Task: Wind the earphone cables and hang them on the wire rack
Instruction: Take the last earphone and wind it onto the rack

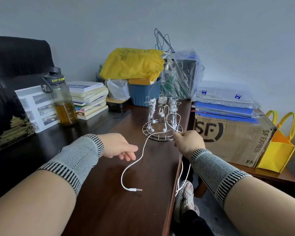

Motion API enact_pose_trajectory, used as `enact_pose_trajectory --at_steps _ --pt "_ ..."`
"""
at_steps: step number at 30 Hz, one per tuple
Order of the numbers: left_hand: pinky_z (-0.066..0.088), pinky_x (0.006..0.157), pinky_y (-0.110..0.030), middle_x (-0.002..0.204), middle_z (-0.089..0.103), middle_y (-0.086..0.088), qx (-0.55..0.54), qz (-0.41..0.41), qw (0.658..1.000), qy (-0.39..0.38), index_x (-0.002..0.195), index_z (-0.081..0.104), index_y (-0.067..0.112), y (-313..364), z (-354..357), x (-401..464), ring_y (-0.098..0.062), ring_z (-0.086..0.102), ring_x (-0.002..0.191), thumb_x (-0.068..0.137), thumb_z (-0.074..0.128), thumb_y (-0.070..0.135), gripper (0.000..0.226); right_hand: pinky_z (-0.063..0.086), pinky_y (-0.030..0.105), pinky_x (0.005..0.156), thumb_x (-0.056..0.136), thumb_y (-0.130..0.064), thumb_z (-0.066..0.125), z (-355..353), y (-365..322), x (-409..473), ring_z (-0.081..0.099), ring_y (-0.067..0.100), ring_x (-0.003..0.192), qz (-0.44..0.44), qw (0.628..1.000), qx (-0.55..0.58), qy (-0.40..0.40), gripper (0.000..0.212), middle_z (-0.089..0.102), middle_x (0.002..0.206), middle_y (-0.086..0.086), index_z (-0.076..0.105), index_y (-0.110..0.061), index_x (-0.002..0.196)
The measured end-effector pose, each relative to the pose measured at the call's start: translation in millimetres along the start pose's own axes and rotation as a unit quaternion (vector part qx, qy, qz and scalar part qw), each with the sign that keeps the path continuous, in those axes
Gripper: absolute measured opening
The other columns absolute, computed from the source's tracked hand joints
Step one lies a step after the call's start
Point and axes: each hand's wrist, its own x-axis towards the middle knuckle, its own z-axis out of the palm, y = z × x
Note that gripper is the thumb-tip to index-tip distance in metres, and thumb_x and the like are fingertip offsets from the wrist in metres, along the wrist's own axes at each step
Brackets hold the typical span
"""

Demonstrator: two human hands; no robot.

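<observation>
The right hand [189, 142] pinches a thin white earphone cable [140, 157] with curled fingers, just in front of the round base of the silver wire rack [162, 120], where three wound white earphone bundles [162, 101] already hang. From the pinch, one part of the cable runs left and toward the person across the dark brown wooden table [109, 210], and it ends in a metal jack plug [135, 189] lying flat and pointing to the right. Another part drops over the table edge below the right wrist. The left hand [119, 147] hovers or rests with relaxed, almost straight fingers and holds nothing; its fingertips are just beside the cable, on its left. So the left hand is the nearer one to the free length, which lies to the right of its fingers and runs mostly away-and-toward the person. I judge that winding is not yet begun.
</observation>
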Motion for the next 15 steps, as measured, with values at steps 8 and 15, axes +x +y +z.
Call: enact_pose_trajectory --at_steps 8,15 --pt "0.039 0.049 -0.012 0.070 0.067 0.004 -0.072 0.082 0.966 0.234 0.082 0.074 0.023 27 1 19 -0.006 0.054 0.059 0.089 0.063 0.043 0.024 0.043 0.024 0.056 0.092 -0.034 0.044 -2 4 7 0.059 0.020 0.064 -0.011 0.997 -0.064 -0.044 0.044 0.068 0.076 0.010 0.070 -0.001 0.077" --pt "0.045 0.080 -0.023 0.093 0.069 0.010 -0.191 0.107 0.938 0.268 0.106 0.072 0.024 53 4 46 -0.009 0.063 0.090 0.088 0.067 0.034 0.020 0.044 0.029 0.057 0.092 -0.070 0.019 -14 2 17 0.056 0.020 0.059 0.023 0.985 -0.166 -0.041 0.077 0.059 0.067 0.009 0.056 -0.006 0.071"
